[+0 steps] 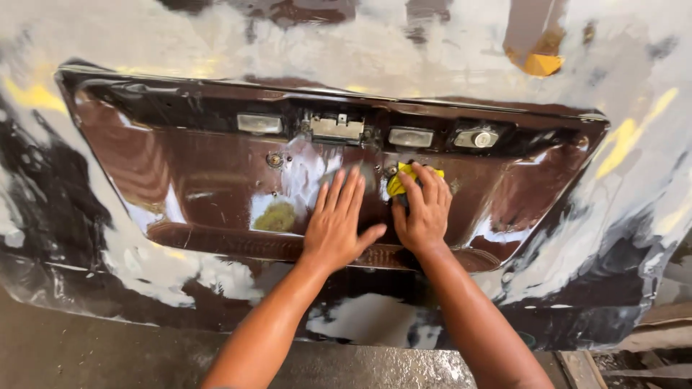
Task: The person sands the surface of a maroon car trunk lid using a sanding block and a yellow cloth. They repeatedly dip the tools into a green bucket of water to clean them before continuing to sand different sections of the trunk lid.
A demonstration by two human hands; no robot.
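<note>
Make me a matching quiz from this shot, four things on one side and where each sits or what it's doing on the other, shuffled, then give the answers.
Things:
1. left hand
2. right hand
3. yellow cloth
4. lock cylinder

Descriptions:
A. round and silvery, in the upper recess right of the lamps
B. flat on the glossy brown panel, fingers spread
C. bunched under fingertips
D. pressing a cloth against the panel

Pairs: 1-B, 2-D, 3-C, 4-A

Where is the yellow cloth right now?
In the head view, the yellow cloth sits just right of centre, pressed under the right hand on the dark brown car panel, below the small lamp.
</note>
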